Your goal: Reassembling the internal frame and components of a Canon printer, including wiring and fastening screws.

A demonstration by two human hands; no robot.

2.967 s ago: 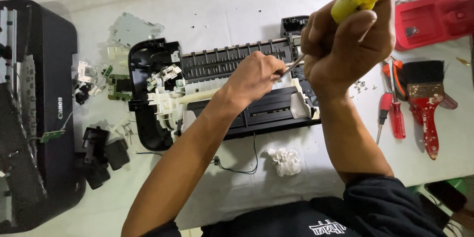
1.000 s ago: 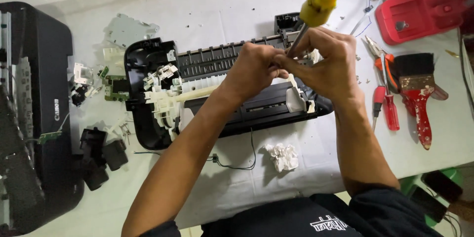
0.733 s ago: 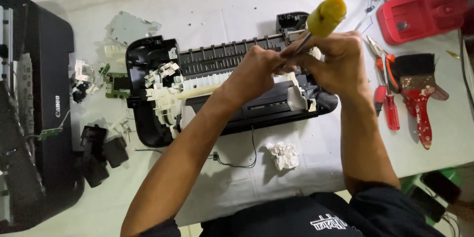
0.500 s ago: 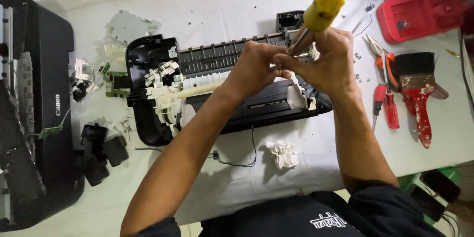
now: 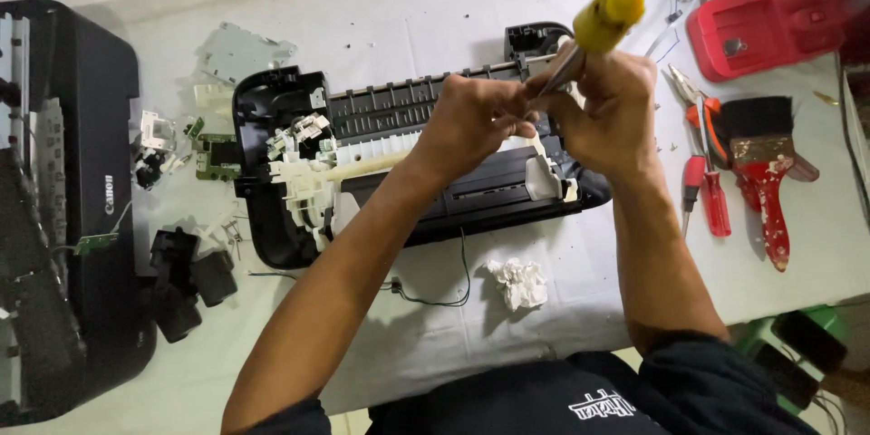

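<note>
A black printer base [image 5: 272, 109] with its cover off lies across the middle of the white table, white and grey inner parts showing. My right hand [image 5: 609, 113] grips a screwdriver with a yellow handle [image 5: 609, 14], handle tilted up and away, shaft slanting down toward the printer's right side. My left hand [image 5: 471, 118] sits right beside it, fingertips pinched around the lower shaft near the tip. The tip itself is hidden behind my fingers.
A black printer cover [image 5: 63, 208] lies at the left edge, small black parts [image 5: 186, 281] and a green circuit board [image 5: 216, 156] beside it. Right of the printer lie pliers [image 5: 693, 104], a red screwdriver [image 5: 716, 204], a red-handled brush [image 5: 761, 163] and a red tray [image 5: 770, 23]. A crumpled tissue [image 5: 517, 283] sits in front.
Three seconds ago my right hand held the screwdriver high, apart from the left. Both hands have come together over the printer's right side, and the handle has tilted slightly since.
</note>
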